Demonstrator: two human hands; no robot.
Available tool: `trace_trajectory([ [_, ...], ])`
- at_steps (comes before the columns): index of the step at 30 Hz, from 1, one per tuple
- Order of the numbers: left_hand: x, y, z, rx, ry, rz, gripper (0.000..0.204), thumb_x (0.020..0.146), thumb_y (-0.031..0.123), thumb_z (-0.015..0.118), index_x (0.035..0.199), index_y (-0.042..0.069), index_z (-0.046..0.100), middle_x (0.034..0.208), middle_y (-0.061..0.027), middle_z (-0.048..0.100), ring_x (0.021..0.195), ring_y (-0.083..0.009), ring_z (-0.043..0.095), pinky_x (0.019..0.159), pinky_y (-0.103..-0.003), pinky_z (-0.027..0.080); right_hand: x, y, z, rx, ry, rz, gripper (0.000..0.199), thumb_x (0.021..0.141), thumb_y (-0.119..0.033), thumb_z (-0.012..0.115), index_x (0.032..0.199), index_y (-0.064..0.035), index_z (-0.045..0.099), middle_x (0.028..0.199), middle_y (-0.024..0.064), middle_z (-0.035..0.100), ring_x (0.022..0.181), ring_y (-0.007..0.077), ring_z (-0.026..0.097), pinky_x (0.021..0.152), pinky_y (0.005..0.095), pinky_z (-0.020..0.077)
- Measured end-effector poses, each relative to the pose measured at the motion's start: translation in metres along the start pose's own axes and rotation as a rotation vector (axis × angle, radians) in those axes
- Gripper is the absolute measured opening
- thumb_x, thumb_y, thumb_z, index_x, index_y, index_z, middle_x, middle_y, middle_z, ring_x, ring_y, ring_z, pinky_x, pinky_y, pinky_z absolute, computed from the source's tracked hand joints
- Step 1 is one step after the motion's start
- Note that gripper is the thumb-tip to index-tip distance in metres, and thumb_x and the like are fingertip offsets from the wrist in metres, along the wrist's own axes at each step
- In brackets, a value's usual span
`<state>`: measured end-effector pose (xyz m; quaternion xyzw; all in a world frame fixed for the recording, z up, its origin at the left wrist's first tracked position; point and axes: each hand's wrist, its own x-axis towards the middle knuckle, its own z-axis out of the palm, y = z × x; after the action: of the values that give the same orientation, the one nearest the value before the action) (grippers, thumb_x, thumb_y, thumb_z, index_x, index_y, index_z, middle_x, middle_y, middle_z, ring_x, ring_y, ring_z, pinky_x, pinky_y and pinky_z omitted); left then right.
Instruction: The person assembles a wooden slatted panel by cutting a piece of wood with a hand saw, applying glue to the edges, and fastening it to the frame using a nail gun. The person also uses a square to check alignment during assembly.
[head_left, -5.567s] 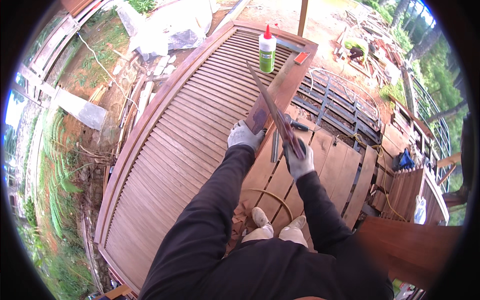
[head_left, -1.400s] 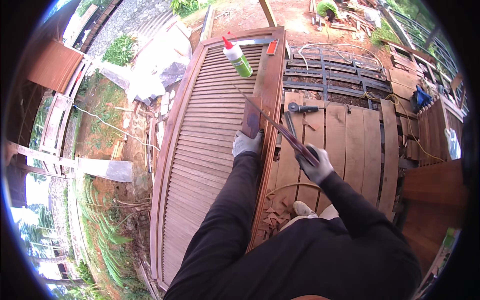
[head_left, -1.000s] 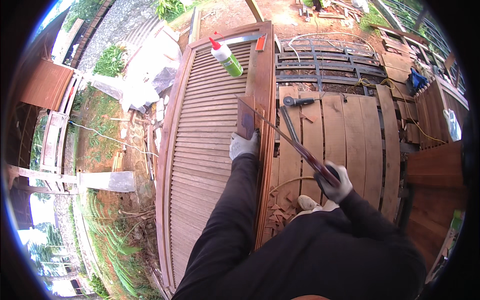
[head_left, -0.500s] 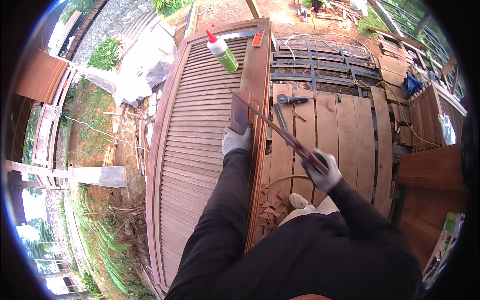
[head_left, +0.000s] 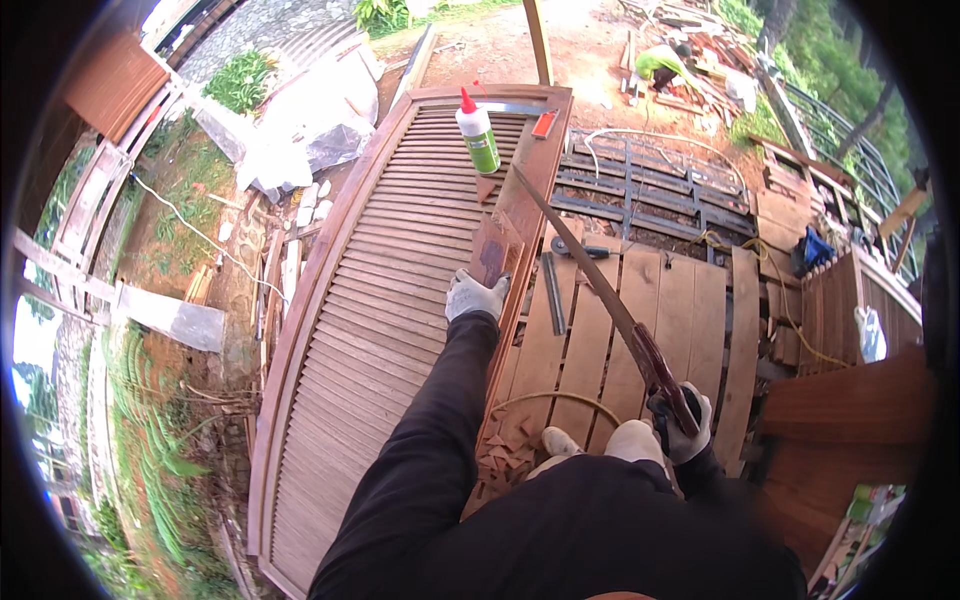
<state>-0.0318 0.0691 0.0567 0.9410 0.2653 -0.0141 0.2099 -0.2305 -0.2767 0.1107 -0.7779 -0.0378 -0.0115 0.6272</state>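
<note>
glue bottle point(head_left: 478, 136) on louvred shutter point(head_left: 370, 330), deck boards point(head_left: 650, 320) to right

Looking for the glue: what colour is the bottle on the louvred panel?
The bottle is green with a white shoulder and red nozzle, clearest in the head view.

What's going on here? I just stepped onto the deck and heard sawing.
A person in dark sleeves and work gloves stands over a large louvered wooden panel lying flat. The left hand steadies a small wooden block on the panel's frame rail, while the right hand grips a handsaw whose blade slants up across that rail. A green glue bottle stands near the panel's far end, and wood chips lie by the feet.
</note>
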Motion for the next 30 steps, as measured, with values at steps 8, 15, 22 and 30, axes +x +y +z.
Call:
trace_trajectory([
  [8, -0.003, -0.012, 0.003, -0.057, 0.096, 0.072, 0.093, 0.076, 0.052, 0.082, 0.142, -0.002, 0.045, 0.138, -0.024, 0.055, 0.132, -0.038, 0.052, 0.109, -0.044, 0.044, 0.024, 0.02, -0.002, 0.085, 0.084, 0.014, 0.007, 0.085, 0.003, 0.063, 0.091, 0.0012, 0.065, 0.078, 0.0074, 0.069, 0.072, 0.0138, 0.066, 0.067, 0.0287, 0.0517],
  [15, -0.081, -0.053, -0.013, -0.005, 0.053, -0.045, 0.092, 0.076, 0.051, 0.081, 0.145, 0.002, 0.045, 0.139, -0.0213, 0.053, 0.133, -0.0376, 0.048, 0.112, -0.047, 0.039, 0.087, 0.112, -0.031, -0.088, -0.003, -0.083, 0.026, 0.089, 0.002, 0.066, 0.114, 0.0014, 0.058, 0.093, 0.0104, 0.068, 0.085, 0.0196, 0.069, 0.076, 0.0312, 0.0535],
  [22, -0.142, -0.1, -0.018, 0.056, 0.037, -0.285, 0.092, 0.07, 0.056, 0.083, 0.142, 0.007, 0.052, 0.139, -0.02, 0.055, 0.133, -0.038, 0.048, 0.113, -0.047, 0.038, 0.216, 0.113, -0.018, -0.119, -0.349, -0.18, 0.044, 0.088, -0.002, 0.075, 0.127, 0.0013, 0.053, 0.107, 0.0145, 0.067, 0.093, 0.0256, 0.071, 0.081, 0.0347, 0.0549],
  [30, -0.218, -0.041, -0.029, 0.18, 0.383, -0.44, 0.083, 0.066, 0.042, 0.087, 0.136, 0.011, 0.056, 0.129, -0.0162, 0.058, 0.124, -0.0382, 0.053, 0.108, -0.047, 0.042, 0.336, 0.056, 0.084, 0.177, -0.7, -0.21, 0.015, 0.096, -0.007, 0.067, 0.109, -0.0003, 0.063, 0.09, 0.0023, 0.066, 0.077, 0.0115, 0.061, 0.069, 0.0272, 0.0507],
])
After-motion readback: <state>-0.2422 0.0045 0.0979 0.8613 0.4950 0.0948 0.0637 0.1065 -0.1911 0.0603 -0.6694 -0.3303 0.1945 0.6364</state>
